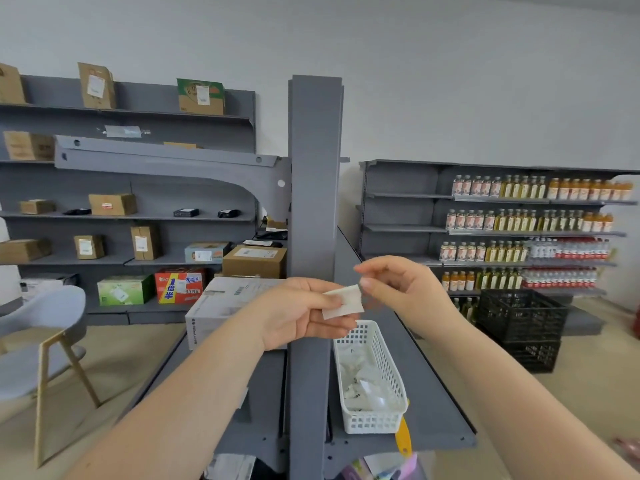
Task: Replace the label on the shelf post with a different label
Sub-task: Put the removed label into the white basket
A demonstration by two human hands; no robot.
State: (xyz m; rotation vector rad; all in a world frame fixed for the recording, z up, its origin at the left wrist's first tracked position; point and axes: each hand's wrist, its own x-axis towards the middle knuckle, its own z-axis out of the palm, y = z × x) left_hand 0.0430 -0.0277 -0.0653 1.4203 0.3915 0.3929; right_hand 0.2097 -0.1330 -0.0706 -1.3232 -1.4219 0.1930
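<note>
A tall grey shelf post (313, 188) rises straight ahead of me. In front of it my left hand (301, 311) pinches a small white label (343, 301) by its left edge. My right hand (398, 284) is at the label's upper right corner, thumb and forefinger pinched together there. I cannot tell whether these fingers grip the corner or only touch it. No label shows on the visible part of the post. Below the hands a white plastic basket (389, 372) holds several white paper slips.
The basket sits on a grey shelf board (436, 403), a yellow tool (403, 436) at its front edge. A white carton (225, 306) stands left of the post, a grey chair (45, 337) further left. Black crates (523, 323) and shelves of bottles (519, 233) are at right.
</note>
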